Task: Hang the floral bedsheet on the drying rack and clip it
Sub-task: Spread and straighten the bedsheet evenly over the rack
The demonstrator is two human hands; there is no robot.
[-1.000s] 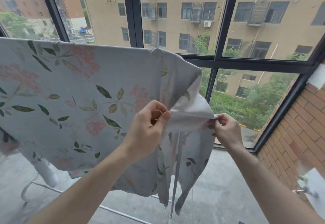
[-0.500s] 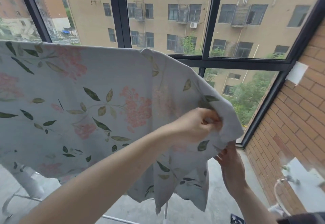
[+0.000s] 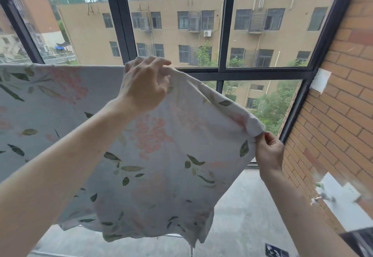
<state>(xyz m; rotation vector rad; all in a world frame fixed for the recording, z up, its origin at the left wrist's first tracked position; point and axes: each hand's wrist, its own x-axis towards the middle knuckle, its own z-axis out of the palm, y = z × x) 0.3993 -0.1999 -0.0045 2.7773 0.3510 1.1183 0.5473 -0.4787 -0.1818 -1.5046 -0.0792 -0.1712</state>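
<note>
We see the left hand [image 3: 144, 87] at upper centre of the frame, back of hand toward the camera, fingers curled over the top edge of the sheet [image 3: 153, 155] and gripping it; the index finger sticks out to the right, looser than the rest. The right hand [image 3: 269, 152] is at mid right, lower than the left, thumb and fingers pinching a bunched corner of the sheet. Both hands are closed on fabric and well apart, with the cloth stretched between them.

The sheet fills the left and centre of the frame. Its top edge runs level from the left border to the left hand, then slopes down and right to the pinched corner. Long axis runs left to right; the printed face, pink flowers and green leaves, is toward us. The lower edge hangs loose at bottom centre, ragged corner pointing down.

We make out a thin bit of rack [image 3: 173, 235] just under the lower hem; the rest is hidden by cloth. Behind are a window frame [image 3: 226, 34], a brick wall [image 3: 339, 103] at right and a concrete floor [image 3: 244, 216] below.
</note>
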